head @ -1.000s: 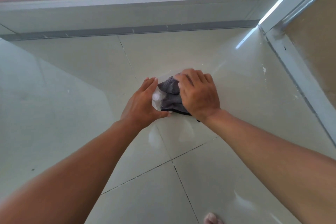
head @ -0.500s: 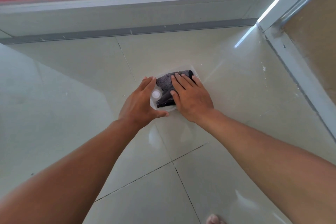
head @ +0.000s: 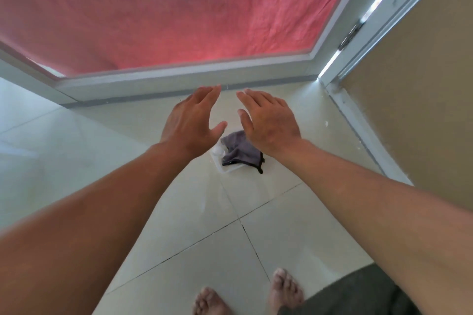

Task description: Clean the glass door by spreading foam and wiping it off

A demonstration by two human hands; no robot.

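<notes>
Both hands have come up off the cloth and the little tub since a moment ago, and the person has straightened, so more of the door now shows. Left hand hangs in the air with its fingers spread wide and nothing in it; right hand is just beside it, likewise flat, loose and empty, palm facing down. Below and between them, on the pale tiled floor, sits a small clear plastic tub with a white round cap showing at its left side. A grey cloth is bunched in the tub, rumpled into soft folds, with a dark stitched hem; one corner spills over the tub's right edge and trails onto the tile. The cloth looks dry and dull, though whether it is damp I cannot tell. Behind the hands stands the glass door, its big pane filled with the pink-red of a creased sheet, framed in pale grey with a darker strip along the bottom rail where it meets the floor. No foam shows on the pane from here. At the right a bright slit of daylight runs up the frame, next to a tan wall panel. Bare feet stand on the tiles at the near edge.
</notes>
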